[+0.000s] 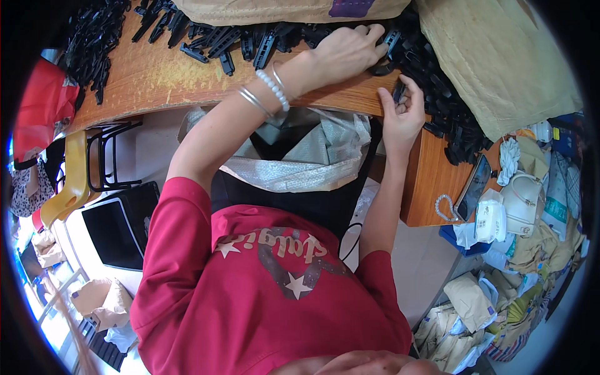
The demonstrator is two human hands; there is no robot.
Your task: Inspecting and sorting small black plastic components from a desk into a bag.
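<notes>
Red shirt cloth lies nearest; past it, the right hand pinches a small black piece. Just beyond and left, the left hand bends its fingers against a black clip, whose long axis points away, leaning right; whether it grips, I cannot tell. Outward, the black pile spreads rightward between 2 brown bags on the tabletop.
</notes>
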